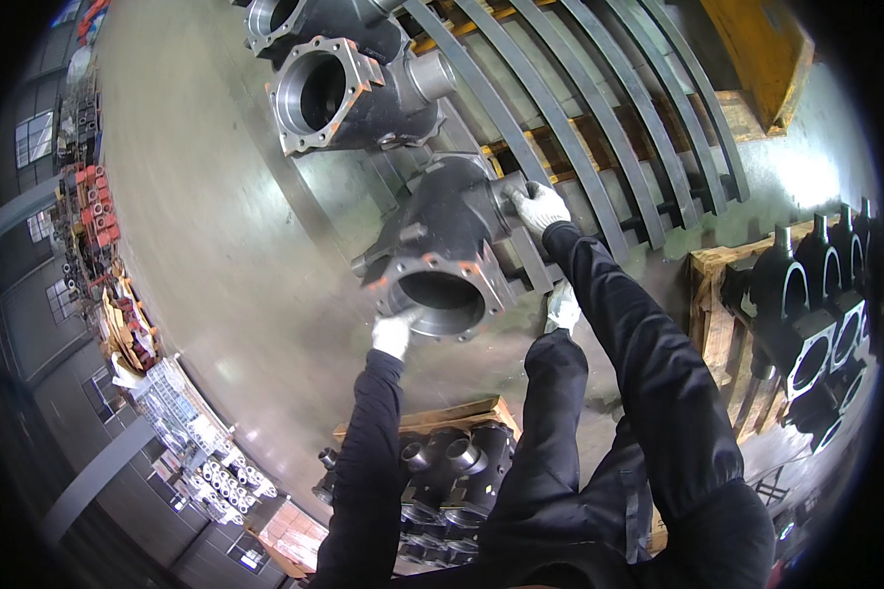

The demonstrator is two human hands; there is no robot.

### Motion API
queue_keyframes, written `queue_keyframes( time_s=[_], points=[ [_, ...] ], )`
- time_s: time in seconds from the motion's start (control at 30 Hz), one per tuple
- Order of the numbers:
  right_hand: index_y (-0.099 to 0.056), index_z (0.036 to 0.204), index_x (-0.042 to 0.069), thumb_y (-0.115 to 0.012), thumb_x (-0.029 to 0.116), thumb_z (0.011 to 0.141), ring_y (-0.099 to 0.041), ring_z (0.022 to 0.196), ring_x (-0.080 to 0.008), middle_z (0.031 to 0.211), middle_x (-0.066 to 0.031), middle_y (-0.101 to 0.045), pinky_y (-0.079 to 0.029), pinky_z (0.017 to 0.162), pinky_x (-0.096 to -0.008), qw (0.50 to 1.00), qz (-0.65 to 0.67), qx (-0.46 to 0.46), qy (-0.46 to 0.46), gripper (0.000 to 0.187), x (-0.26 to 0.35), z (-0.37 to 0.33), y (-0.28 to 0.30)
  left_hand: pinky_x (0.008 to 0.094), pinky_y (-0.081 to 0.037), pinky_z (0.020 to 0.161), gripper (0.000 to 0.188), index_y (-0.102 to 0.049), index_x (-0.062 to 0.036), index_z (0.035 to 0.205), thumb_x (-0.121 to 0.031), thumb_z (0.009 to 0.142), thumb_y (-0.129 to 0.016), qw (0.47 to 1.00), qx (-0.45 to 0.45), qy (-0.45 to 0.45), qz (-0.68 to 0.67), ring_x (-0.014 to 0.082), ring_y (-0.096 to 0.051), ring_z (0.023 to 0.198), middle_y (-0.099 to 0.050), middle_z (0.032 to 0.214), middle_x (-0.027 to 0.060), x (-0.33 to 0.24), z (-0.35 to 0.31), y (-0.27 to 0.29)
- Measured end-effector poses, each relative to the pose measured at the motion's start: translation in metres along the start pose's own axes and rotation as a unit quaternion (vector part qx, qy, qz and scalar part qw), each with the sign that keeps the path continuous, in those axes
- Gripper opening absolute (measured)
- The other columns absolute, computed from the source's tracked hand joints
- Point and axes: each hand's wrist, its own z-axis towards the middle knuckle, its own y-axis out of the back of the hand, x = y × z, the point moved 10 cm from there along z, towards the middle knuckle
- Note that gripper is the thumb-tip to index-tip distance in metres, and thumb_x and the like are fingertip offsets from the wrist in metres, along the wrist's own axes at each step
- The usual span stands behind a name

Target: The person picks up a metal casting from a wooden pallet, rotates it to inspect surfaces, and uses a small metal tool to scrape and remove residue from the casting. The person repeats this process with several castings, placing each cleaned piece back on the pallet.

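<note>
A large black cast-metal housing [440,221] with a machined round opening and a bolt-hole flange is between my two gloved hands. My left hand [393,334] grips the lower left of the flange, its fingers reaching into the bore. My right hand [542,208] is closed on the end of the short pipe stub at the housing's right side. Orange marks show on the flange. Just beyond stands a similar housing [359,93], its opening turned to the left, with another [275,15] partly cut off by the upper edge. The housing's underside is hidden.
Long parallel metal bars [584,108] lie to the right of the housings, over yellow supports. More black castings [810,314] sit on a wooden pallet [709,304] at right. Others [452,466] fill a wooden crate [501,412] by my legs. A yellow steel piece [756,59] stands far right.
</note>
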Motion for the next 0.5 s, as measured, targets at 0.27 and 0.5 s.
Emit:
queue_keyframes(
  time_s=[0.27,0.5],
  points=[
    [-0.068,0.116,-0.002,-0.067,0.042,0.087,-0.069,0.104,-0.0368,0.106,-0.025,-0.072,-0.051,0.09,-0.04,0.994,0.106,-0.014,-0.014,0.053,-0.055,-0.039,-0.014,0.0345,-0.055,0.078,0.04,-0.065,0.0074,0.107,-0.002,0.073,-0.082,0.976,-0.041,0.052,-0.207,0.019,-0.068,0.085,-0.072,0.098,0.0124,0.089,-0.052,-0.049],
    [-0.067,0.12,-0.001,-0.066,0.025,0.087,-0.066,0.112,-0.0373,0.115,-0.0257,-0.069,-0.05,0.097,-0.0371,0.984,0.151,-0.086,-0.033,0.042,-0.084,-0.129,0.03,0.0342,-0.054,0.081,0.033,-0.068,0.004,0.109,0.002,0.076,-0.073,0.979,0.079,-0.012,-0.187,0.0203,-0.069,0.087,-0.071,0.098,0.0093,0.076,-0.085,-0.048]
  ],
)
